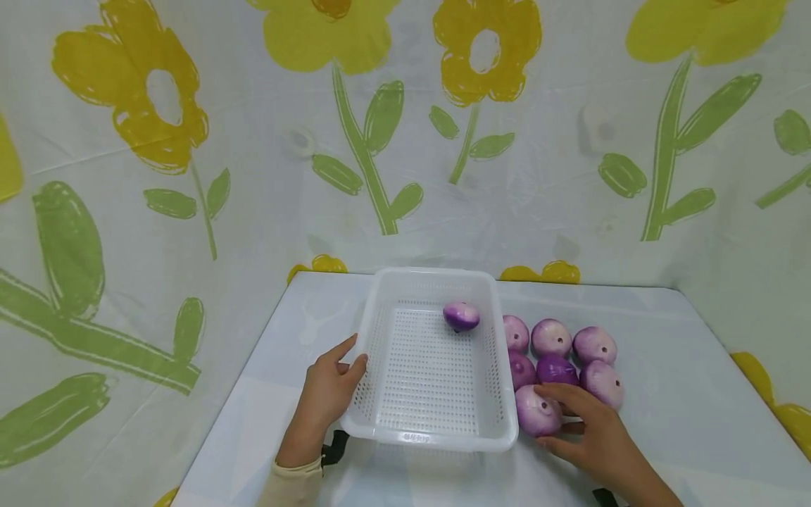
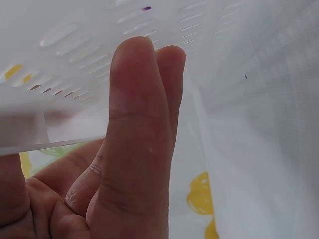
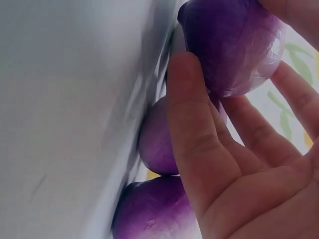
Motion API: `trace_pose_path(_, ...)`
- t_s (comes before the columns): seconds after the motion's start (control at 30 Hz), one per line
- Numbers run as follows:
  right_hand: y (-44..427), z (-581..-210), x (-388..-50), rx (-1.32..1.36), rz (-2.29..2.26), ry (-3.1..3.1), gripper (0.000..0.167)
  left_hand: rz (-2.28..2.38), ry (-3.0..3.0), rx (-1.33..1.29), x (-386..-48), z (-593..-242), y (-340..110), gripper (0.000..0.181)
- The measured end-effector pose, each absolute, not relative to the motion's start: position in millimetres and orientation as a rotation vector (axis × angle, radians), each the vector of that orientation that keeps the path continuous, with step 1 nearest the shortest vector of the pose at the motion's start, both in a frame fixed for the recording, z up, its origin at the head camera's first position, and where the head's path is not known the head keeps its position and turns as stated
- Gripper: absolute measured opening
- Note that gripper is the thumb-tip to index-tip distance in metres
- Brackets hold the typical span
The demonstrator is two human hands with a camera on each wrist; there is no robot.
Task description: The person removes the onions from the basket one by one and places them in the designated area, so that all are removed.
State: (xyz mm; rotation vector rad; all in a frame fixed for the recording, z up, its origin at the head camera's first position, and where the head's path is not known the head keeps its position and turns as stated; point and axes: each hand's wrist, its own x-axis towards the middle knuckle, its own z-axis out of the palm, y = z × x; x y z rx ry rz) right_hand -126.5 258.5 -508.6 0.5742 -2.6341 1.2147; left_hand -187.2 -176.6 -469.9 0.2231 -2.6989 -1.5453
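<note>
In the head view, a white perforated plastic basket point(image 1: 431, 438) stands on the table with one purple onion point(image 1: 461, 316) inside, near its far right corner. My left hand point(image 1: 331, 384) rests against the basket's left side, fingers fairly straight; the left wrist view shows the fingers point(image 2: 137, 129) close to the slotted wall point(image 2: 75, 50). To the right of the basket, my right hand point(image 1: 592, 429) holds the nearest purple onion point(image 1: 535, 412) between thumb and fingers. The right wrist view has that onion point(image 3: 232, 47) large at the top, partly hidden by the hand.
Several more purple onions point(image 1: 595, 345) sit in rows beside the basket's right wall, two of them partly hidden by it. The pale table point(image 1: 671, 394) extends to the right. A white curtain with yellow flowers point(image 1: 538, 176) surrounds the table's back and sides.
</note>
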Motion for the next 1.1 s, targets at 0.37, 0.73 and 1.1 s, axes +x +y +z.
trace_pose_path(0.37, 258.8, -511.6, -126.8, 0.621, 1.143, -2.625, 0.083, -1.545, -2.693, 0.211, -186.6, -469.1, -176.3, 0.059)
trace_pose_path(0.73, 257.6, -510.6, -126.1, 0.646, 1.151, -2.619, 0.085, -1.544, -2.700, 0.218, -186.5, -468.8, -176.3, 0.058)
trace_pose_path(1.1, 257.5, -508.9, -125.1, 0.643, 1.151, -2.643, 0.084, -1.543, -2.698, 0.211, -186.5, -468.1, -176.3, 0.058)
